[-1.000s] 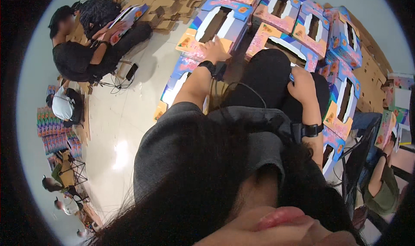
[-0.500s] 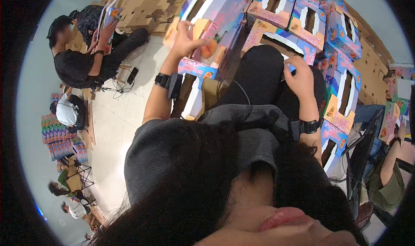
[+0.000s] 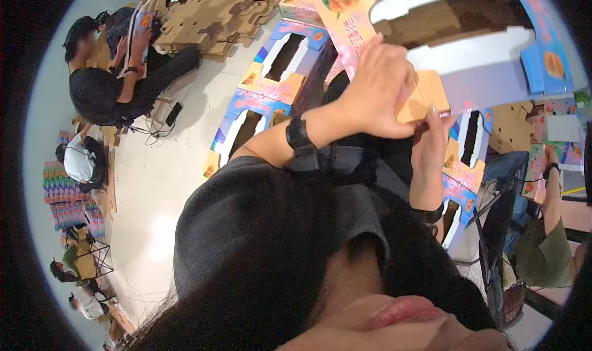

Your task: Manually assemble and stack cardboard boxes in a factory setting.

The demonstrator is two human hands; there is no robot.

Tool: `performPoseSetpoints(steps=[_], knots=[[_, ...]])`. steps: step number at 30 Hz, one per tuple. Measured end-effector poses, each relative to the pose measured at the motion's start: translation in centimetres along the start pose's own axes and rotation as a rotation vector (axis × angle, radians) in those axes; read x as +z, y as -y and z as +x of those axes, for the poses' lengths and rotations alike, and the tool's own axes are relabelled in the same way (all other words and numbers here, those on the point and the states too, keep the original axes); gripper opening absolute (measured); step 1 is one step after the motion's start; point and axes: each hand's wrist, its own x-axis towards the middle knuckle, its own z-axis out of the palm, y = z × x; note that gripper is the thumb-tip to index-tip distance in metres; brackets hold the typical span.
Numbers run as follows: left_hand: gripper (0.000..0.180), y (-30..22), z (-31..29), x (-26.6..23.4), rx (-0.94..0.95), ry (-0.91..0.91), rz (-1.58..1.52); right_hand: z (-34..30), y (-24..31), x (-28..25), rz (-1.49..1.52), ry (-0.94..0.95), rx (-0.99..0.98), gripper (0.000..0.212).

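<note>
A large printed cardboard fruit box (image 3: pixel 493 80) is raised over my lap, tilted, its long top opening edged with white and showing brown board inside. My left hand (image 3: pixel 379 89) grips its near left corner, the thumb curling under a plain orange flap (image 3: pixel 433 92). Just below, my right hand (image 3: pixel 430 147) pinches the box's lower edge beside that flap with its fingertips. The box covers most of my knees. Part of the left fingers is hidden behind the flap.
More printed boxes (image 3: pixel 271 83) stand in a row on my left, with others (image 3: pixel 459 166) on my right. Flattened brown cardboard (image 3: pixel 209 21) is piled ahead. A person in black (image 3: pixel 105 92) holds a box at left; another person's green sleeve (image 3: pixel 542 252) shows at right.
My left hand has swung to the right, and a box is now up in front of me. My right hand has left my knee and taken hold of the box's edge.
</note>
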Motion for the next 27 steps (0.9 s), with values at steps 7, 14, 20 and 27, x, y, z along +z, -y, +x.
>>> performPoseSetpoints(steps=[7,14,20,27], knots=[[0.089,-3.3,-1.0,3.8,0.085,0.157,-0.099,0.3,1.7,-7.0,0.100,-0.233,-0.009,0.047],[0.107,1.9,-0.5,0.8,-0.111,0.043,0.210,0.4,3.9,-14.8,-0.072,-0.343,-0.247,0.074],[0.103,6.1,-1.0,1.6,-0.336,0.215,-0.671,-2.7,5.9,-17.8,0.071,-0.292,-0.116,0.081],[0.116,6.1,-7.2,1.5,-0.734,0.614,-1.224,-2.5,5.7,-15.1,0.200,-0.265,0.188,0.085]])
